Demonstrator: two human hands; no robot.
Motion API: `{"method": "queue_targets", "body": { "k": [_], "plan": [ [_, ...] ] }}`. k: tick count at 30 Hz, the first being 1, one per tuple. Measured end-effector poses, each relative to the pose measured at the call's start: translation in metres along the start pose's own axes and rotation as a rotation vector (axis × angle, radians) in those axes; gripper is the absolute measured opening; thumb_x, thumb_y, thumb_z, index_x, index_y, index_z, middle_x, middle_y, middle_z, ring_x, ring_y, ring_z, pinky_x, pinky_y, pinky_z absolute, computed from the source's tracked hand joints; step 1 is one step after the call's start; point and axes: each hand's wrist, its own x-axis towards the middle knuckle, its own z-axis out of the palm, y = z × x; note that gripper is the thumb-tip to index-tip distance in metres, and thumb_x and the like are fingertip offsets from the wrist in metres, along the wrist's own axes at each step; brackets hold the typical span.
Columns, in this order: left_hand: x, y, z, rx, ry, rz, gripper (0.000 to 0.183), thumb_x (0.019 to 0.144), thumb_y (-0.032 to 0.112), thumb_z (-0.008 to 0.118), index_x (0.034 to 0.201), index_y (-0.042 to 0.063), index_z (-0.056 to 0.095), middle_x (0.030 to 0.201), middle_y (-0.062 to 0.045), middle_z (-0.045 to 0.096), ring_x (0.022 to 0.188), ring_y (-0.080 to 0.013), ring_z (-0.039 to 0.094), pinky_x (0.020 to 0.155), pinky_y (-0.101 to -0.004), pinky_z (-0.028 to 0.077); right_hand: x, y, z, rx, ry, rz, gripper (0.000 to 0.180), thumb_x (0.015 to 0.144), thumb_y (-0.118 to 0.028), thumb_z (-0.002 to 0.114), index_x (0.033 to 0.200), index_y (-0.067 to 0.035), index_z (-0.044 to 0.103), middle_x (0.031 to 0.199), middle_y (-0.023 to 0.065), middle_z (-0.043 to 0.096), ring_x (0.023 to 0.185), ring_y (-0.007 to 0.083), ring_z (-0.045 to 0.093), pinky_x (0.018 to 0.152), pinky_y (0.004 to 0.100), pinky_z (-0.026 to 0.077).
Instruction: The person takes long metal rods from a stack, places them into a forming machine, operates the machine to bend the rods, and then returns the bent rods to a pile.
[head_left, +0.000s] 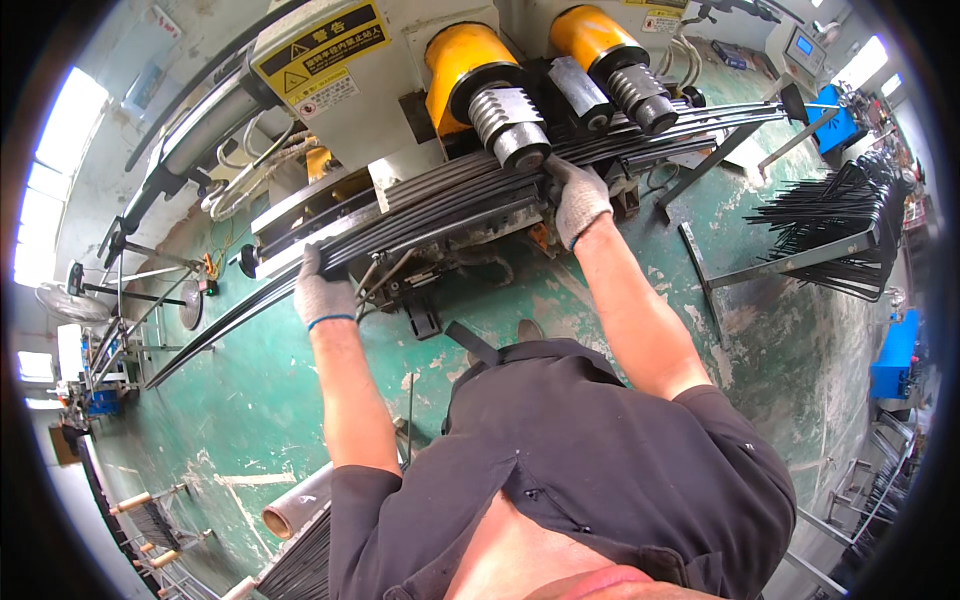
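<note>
A bundle of long, thin black metal rods (435, 202) lies across the front of a bending machine (450, 22). My left hand (324, 289), in a pale knit glove with a blue cuff, grips the bundle left of the machine's middle. Also gloved, my right hand (581, 201) holds the rods just right of a grooved steel bending die (510, 127). Some of its fingers are hidden behind the rods. The rods pass below this die and a second grooved die (641, 97), each mounted under a yellow housing. Between the dies sits a dark steel block (577, 90).
Bent black rods (832, 225) hang on a metal stand (795, 262) at right. A fan (71, 304) stands at far left. Near my left side are a cardboard tube (289, 517) and more black rods (300, 562). A control panel (802, 49) stands at upper right.
</note>
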Motion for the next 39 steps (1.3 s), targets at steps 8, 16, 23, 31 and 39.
{"method": "queue_targets", "body": {
  "k": [8, 16, 23, 31, 39],
  "plan": [
    [0.013, -0.001, 0.034, -0.427, -0.049, -0.354, 0.034, 0.107, 0.020, 0.050, 0.128, -0.003, 0.063, 0.131, -0.016, 0.067, 0.124, -0.0322, 0.061, 0.116, -0.0482, 0.043, 0.056, 0.029, 0.000, 0.321, -0.076, 0.078, 0.034, 0.085, -0.011, 0.077, 0.117, -0.001, 0.070, 0.108, 0.0092, 0.072, 0.097, 0.0231, 0.068, 0.087, 0.0359, 0.051],
    [0.086, 0.007, -0.067, -0.411, -0.001, 0.008, 0.036, 0.111, 0.021, 0.044, 0.126, -0.006, 0.063, 0.131, -0.019, 0.066, 0.127, -0.0312, 0.060, 0.118, -0.0481, 0.043, 0.048, 0.029, 0.017, -0.049, 0.032, -0.034, 0.045, 0.094, -0.033, 0.072, 0.122, 0.002, 0.067, 0.113, 0.0104, 0.071, 0.099, 0.0234, 0.063, 0.090, 0.0378, 0.047],
    [0.036, -0.034, 0.024, -0.081, -0.235, -0.088, 0.034, 0.109, 0.020, 0.049, 0.129, -0.004, 0.062, 0.128, -0.015, 0.068, 0.121, -0.0263, 0.062, 0.113, -0.0402, 0.045, 0.048, 0.030, -0.005, -0.521, -0.067, -0.020, 0.059, 0.100, -0.048, 0.060, 0.120, 0.007, 0.067, 0.108, 0.0150, 0.070, 0.098, 0.0219, 0.059, 0.091, 0.0361, 0.045],
    [0.090, 0.019, -0.045, -0.684, 0.019, -0.115, 0.036, 0.107, 0.026, 0.050, 0.122, -0.004, 0.064, 0.127, -0.022, 0.068, 0.123, -0.0359, 0.063, 0.112, -0.0522, 0.048, 0.003, 0.039, -0.108, -0.238, -0.011, 0.094, 0.047, 0.101, -0.039, 0.068, 0.121, 0.003, 0.066, 0.104, 0.0074, 0.072, 0.090, 0.0169, 0.070, 0.081, 0.0310, 0.055],
    [0.051, -0.045, 0.028, 0.015, -0.237, 0.121, 0.032, 0.110, 0.019, 0.048, 0.124, -0.006, 0.063, 0.127, -0.017, 0.067, 0.120, -0.0288, 0.062, 0.112, -0.0415, 0.048, 0.005, 0.037, -0.169, -0.220, 0.158, 0.184, 0.038, 0.103, -0.037, 0.065, 0.114, 0.000, 0.065, 0.101, 0.0092, 0.072, 0.089, 0.0222, 0.071, 0.082, 0.0357, 0.057]
  ]
}}
